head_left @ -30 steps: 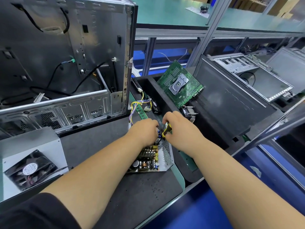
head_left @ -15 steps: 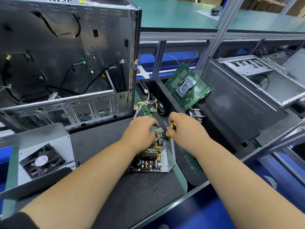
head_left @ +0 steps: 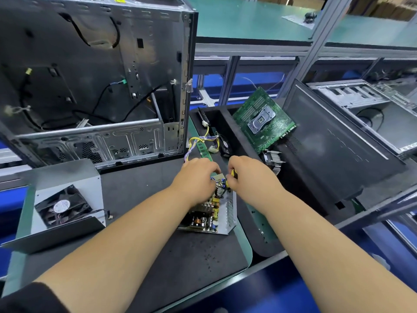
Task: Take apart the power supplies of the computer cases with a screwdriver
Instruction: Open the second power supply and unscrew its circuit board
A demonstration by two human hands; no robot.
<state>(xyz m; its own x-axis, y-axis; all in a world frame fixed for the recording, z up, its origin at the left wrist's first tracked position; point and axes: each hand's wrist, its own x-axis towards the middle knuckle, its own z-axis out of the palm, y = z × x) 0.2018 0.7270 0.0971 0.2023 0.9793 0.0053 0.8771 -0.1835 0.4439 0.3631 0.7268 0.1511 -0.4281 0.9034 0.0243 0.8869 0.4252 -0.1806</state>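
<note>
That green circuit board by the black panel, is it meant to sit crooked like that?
The green circuit board leans tilted on the edge of a black bin, not flat. It looks set aside, not damaged.

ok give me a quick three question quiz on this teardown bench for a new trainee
1. True or false: the right hand grips a yellow-and-black screwdriver.
2. The left hand is on: A) the motherboard B) the open power supply C) the fan
3. Fill in: the motherboard leans in the black ____, right of the computer case.

Key: 1 true; 2 B; 3 bin
</note>
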